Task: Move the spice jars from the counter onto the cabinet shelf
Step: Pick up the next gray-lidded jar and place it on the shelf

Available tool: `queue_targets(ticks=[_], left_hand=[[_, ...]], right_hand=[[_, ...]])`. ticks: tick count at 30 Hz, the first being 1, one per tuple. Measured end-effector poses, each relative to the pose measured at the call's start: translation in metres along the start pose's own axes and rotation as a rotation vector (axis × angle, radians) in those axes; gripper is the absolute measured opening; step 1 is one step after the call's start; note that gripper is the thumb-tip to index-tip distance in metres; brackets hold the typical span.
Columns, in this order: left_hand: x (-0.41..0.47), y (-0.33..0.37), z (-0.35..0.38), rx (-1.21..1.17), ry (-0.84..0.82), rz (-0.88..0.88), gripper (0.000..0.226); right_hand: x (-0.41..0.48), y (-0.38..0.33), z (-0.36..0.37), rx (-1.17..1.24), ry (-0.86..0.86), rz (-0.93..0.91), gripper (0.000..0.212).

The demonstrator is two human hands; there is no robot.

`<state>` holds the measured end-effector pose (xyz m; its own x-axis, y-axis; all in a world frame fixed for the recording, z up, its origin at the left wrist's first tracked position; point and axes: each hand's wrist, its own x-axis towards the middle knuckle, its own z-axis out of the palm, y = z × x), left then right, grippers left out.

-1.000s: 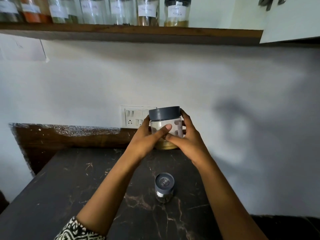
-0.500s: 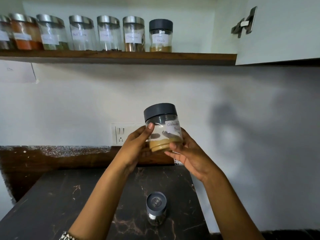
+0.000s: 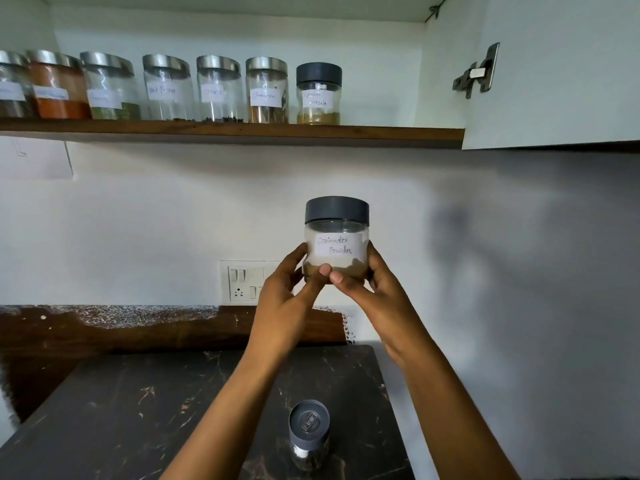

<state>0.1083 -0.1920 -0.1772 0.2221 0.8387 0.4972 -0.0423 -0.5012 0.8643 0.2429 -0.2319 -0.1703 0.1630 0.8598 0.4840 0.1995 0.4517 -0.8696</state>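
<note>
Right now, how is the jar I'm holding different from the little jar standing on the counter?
The coriander jar is raised, gripped by the left hand and right hand; the little jar stands untouched on the counter. The coriander jar looks wider than the little jar. The coriander jar shows a handwritten label; none is visible on the little jar from above. Both have dark grey lids and clear bodies.

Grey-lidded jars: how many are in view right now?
3. The Garam Masala jar at the right end of the shelf row; the Coriander Powder jar held by left hand and right hand; a small jar on the counter. Others may sit off-frame.
</note>
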Motion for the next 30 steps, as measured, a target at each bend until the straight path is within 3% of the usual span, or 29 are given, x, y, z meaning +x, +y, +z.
queue_targets(ticks=[3,9,22,30], left_hand=[[0.003,0.005,0.002,0.016,-0.041,0.02,0.075],[0.008,0.014,0.012,0.019,-0.091,0.093,0.052],[0.06,0.056,0.026,0.175,-0.023,0.292,0.066],[0.121,0.11,0.037,0.387,0.05,0.52,0.046]], right_hand=[[-0.003,-0.009,-0.003,-0.029,-0.003,0.019,0.039],[-0.003,-0.021,-0.015,-0.204,0.105,-0.025,0.069],[0.034,-0.065,-0.039,-0.182,0.212,-0.113,0.07],[0.097,-0.113,-0.064,-0.251,0.242,-0.221,0.07]])
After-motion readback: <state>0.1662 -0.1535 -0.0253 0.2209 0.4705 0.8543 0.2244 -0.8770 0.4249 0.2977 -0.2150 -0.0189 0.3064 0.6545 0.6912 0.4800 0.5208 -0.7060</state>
